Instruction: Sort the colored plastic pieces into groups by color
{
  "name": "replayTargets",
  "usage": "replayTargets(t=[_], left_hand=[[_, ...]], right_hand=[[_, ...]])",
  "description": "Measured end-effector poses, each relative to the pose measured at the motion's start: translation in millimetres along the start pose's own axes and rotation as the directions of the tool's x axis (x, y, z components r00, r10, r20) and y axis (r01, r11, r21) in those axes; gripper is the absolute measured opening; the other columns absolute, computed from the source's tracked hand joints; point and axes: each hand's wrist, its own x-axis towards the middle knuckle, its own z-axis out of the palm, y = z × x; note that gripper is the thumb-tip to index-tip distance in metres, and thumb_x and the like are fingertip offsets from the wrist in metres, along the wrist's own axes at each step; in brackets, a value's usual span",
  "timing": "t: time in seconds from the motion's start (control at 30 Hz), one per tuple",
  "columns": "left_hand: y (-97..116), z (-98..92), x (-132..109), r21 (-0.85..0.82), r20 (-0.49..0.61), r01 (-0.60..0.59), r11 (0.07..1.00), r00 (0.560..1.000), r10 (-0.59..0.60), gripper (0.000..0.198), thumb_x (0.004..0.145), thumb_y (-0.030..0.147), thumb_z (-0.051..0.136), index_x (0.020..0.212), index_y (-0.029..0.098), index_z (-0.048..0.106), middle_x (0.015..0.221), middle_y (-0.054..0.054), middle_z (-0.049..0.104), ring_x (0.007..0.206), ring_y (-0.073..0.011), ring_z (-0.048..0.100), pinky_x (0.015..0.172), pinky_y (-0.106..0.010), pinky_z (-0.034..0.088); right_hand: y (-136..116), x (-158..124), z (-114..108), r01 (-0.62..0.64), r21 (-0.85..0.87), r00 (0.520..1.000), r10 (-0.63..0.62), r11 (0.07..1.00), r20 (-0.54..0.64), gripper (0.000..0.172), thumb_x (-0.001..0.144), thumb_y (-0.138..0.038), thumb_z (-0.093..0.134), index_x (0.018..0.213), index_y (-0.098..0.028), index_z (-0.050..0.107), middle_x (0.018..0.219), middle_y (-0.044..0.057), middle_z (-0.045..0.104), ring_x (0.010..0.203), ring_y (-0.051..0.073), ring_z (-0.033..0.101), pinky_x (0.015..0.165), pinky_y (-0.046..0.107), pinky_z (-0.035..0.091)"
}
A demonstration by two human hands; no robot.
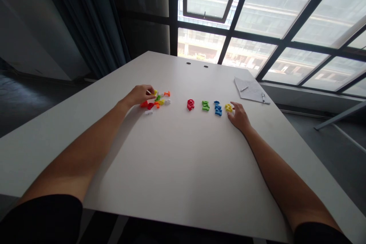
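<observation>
Where the left hand (140, 93) sits over a mixed-colour pile of small plastic-looking pieces (161, 102), I cannot tell whether its near-meeting fingertips pinch one. Fingers parted, the right hand (239, 116) borders a yellow plastic-looking cluster (228, 107) on the white worktop (188, 160); a careless sweep could scatter either group. No lettering is legible, even on the white paper sheet (251, 87).

Black sleeves (42, 219) — short — bare forearms (98, 143).
</observation>
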Motion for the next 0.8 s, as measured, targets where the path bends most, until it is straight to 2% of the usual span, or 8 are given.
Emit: replayTargets(t=[0.1, 0.27, 0.37, 0.6, 0.7, 0.8], left_hand=[[17.8, 6.5, -10.6, 0.039, -0.051, -0.045, 0.998, 0.998, 0.047, 0.035, 0.083, 0.051, 0.073, 0.098, 0.021, 0.07, 0.097, -0.006, 0.078, 0.087, -0.0222, 0.073, 0.08, -0.029, 0.054], [40.7, 32.3, -26.9, 0.153, -0.038, -0.17, 0.973, 0.983, 0.178, 0.025, 0.091, 0.041, 0.064, 0.107, 0.025, 0.074, 0.109, -0.005, 0.078, 0.095, -0.0246, 0.073, 0.087, -0.033, 0.053], [39.7, 42.0, -29.3, 0.216, -0.043, -0.2, 0.956, 0.976, 0.214, 0.027, 0.092, 0.039, 0.061, 0.109, 0.024, 0.076, 0.113, -0.008, 0.076, 0.098, -0.0265, 0.072, 0.089, -0.034, 0.053], [27.3, 47.6, -26.0, 0.253, -0.045, -0.204, 0.946, 0.974, 0.222, 0.023, 0.089, 0.033, 0.063, 0.104, 0.021, 0.076, 0.12, -0.011, 0.07, 0.102, -0.0279, 0.069, 0.092, -0.035, 0.054], [29.0, 50.2, -26.4, 0.293, -0.054, -0.214, 0.932, 0.969, 0.24, 0.026, 0.088, 0.031, 0.064, 0.109, 0.02, 0.077, 0.116, -0.012, 0.068, 0.104, -0.0295, 0.068, 0.096, -0.038, 0.053], [33.7, 51.0, -27.4, 0.31, -0.053, -0.197, 0.93, 0.973, 0.224, 0.027, 0.089, 0.03, 0.063, 0.11, 0.02, 0.076, 0.116, -0.012, 0.068, 0.101, -0.0284, 0.069, 0.093, -0.036, 0.054]], right_hand=[[0.3, 0.0, 0.5, -0.004, -0.002, 1.0, 0.004, 1.0, -0.001, 0.06, 0.09, -0.033, 0.059, 0.147, -0.016, 0.054, 0.139, 0.022, 0.059, 0.107, 0.034, 0.068, 0.104, 0.055, 0.056], [2.2, -0.2, 2.1, 0.02, -0.009, 0.999, -0.021, 1.0, -0.03, 0.059, 0.09, -0.033, 0.059, 0.147, -0.016, 0.054, 0.138, 0.021, 0.06, 0.106, 0.033, 0.068, 0.101, 0.056, 0.057], [3.6, 0.0, 3.3, 0.029, -0.01, 0.998, -0.03, 1.0, -0.052, 0.059, 0.089, -0.032, 0.059, 0.145, -0.015, 0.055, 0.136, 0.022, 0.061, 0.104, 0.033, 0.068, 0.1, 0.056, 0.058], [3.9, 0.2, 3.7, 0.038, -0.015, 0.998, -0.039, 0.999, -0.058, 0.058, 0.088, -0.032, 0.059, 0.144, -0.016, 0.056, 0.135, 0.022, 0.061, 0.104, 0.033, 0.068, 0.099, 0.056, 0.058], [3.1, 0.4, 3.2, 0.039, -0.013, 0.998, -0.04, 0.999, -0.058, 0.058, 0.088, -0.031, 0.059, 0.143, -0.015, 0.055, 0.135, 0.022, 0.061, 0.103, 0.033, 0.069, 0.099, 0.056, 0.059], [2.7, 0.5, 3.0, 0.038, -0.012, 0.997, -0.039, 0.999, -0.061, 0.057, 0.088, -0.031, 0.059, 0.143, -0.015, 0.055, 0.134, 0.022, 0.061, 0.103, 0.033, 0.069, 0.099, 0.056, 0.058]])
